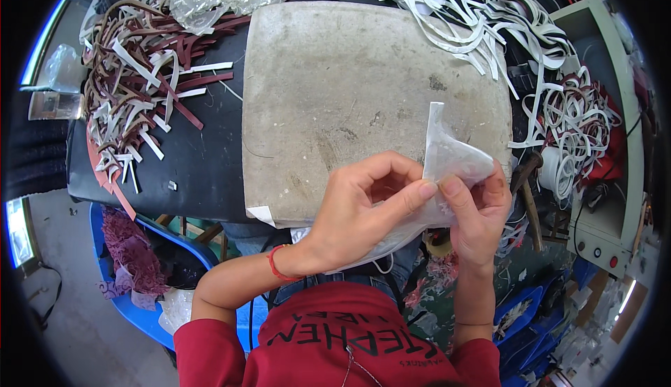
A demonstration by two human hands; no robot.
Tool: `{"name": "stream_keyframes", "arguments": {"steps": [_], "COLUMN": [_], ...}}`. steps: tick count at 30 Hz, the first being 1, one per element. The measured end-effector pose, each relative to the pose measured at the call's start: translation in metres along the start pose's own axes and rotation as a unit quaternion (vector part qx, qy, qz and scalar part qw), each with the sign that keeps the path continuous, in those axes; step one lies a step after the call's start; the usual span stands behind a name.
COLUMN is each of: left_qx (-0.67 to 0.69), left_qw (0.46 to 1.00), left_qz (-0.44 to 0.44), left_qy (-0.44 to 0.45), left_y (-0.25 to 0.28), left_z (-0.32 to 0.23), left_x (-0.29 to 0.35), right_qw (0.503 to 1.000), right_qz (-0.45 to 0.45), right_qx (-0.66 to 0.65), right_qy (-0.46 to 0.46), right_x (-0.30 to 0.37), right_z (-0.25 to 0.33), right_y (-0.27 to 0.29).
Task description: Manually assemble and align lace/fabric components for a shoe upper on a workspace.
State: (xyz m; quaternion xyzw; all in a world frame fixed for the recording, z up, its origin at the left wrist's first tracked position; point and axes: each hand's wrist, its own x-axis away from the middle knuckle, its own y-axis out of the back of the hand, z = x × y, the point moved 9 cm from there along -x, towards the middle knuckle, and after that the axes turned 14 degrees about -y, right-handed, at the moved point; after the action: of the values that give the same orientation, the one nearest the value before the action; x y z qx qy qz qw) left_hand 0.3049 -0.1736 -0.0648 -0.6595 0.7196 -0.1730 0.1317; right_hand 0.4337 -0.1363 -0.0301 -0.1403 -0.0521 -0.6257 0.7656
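Observation:
Both my hands pinch a thin white piece of material [454,153], partly see-through, above the front right of a worn grey board [335,72]. Thumb and forefinger of my left hand [356,209] grip its edge, below a narrow white strip that stands up. Close beside it, my right hand [479,209] has its thumb on the piece, while its other fingers are behind. The material's upper right side curls over, and the rest hangs down toward my lap, partly hidden by my left hand. Whether it is cloth or soft plastic I cannot tell.
Brown and white strips [140,72] heap at the left of the black table [224,135]. White strips [454,37] lie at the far right, and more tangled ones [573,121] beside a grey metal cabinet [615,198]. A hammer [528,184] rests right of the board; a blue bin [133,303] stands below left.

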Motion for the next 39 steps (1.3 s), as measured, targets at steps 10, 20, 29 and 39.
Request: {"name": "stream_keyframes", "arguments": {"steps": [10, 20, 29, 39], "left_qx": [0.01, 0.052, 0.021, 0.042], "left_qw": [1.0, 0.998, 0.999, 0.998], "left_qz": [-0.005, -0.039, -0.03, -0.039], "left_qy": [0.001, 0.023, 0.036, 0.018], "left_y": [0.009, 0.013, 0.012, 0.015], "left_z": [-0.038, -0.03, -0.031, -0.035], "left_x": [-0.022, -0.021, -0.022, -0.024], "right_qw": [0.996, 0.991, 0.99, 0.987], "right_qz": [0.077, 0.072, 0.094, 0.057], "right_qx": [0.043, 0.111, 0.08, 0.141], "right_qy": [-0.029, -0.028, -0.071, -0.044], "right_x": [-0.001, -0.005, -0.009, -0.011], "right_z": [0.001, 0.005, 0.009, 0.012], "right_y": [-0.009, -0.01, -0.02, -0.014]}}
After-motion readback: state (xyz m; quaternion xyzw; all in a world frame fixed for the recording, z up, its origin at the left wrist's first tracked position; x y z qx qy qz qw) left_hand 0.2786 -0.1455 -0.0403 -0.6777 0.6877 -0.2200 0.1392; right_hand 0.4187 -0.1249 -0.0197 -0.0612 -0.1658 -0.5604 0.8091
